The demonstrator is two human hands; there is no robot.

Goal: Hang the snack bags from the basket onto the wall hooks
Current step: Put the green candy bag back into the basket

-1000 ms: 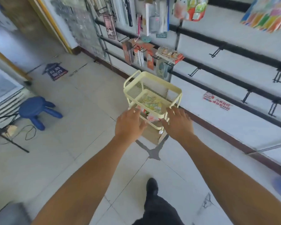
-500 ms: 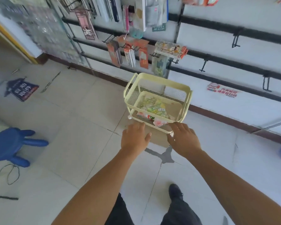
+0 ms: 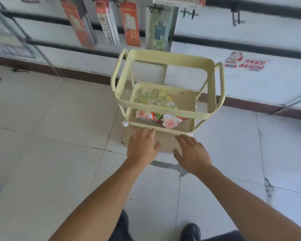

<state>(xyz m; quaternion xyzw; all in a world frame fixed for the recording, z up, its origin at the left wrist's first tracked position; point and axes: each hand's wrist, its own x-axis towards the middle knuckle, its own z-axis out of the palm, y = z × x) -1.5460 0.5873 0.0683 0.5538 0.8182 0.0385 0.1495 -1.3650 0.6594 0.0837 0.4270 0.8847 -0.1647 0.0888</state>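
A pale yellow two-tier basket rack [image 3: 165,58] stands on the tiled floor by the wall. Its lower tier holds a green-yellow snack bag [image 3: 161,100] and a red-white snack bag [image 3: 169,120]. My left hand [image 3: 142,146] and my right hand [image 3: 192,153] reach forward just short of the lower tier's front rim, fingers straight, holding nothing. Black wall hooks [image 3: 236,17] stick out of dark rails on the white wall above.
Hanging packs [image 3: 130,23] fill the hooks at the upper left. A cardboard sheet [image 3: 165,144] lies under the rack. A red sticker [image 3: 245,62] is on the wall at right. My shoes [image 3: 190,231] show at the bottom.
The view has dropped and closed in on the rack. Both hands have come off the rack's front rim and now hover a little before it.
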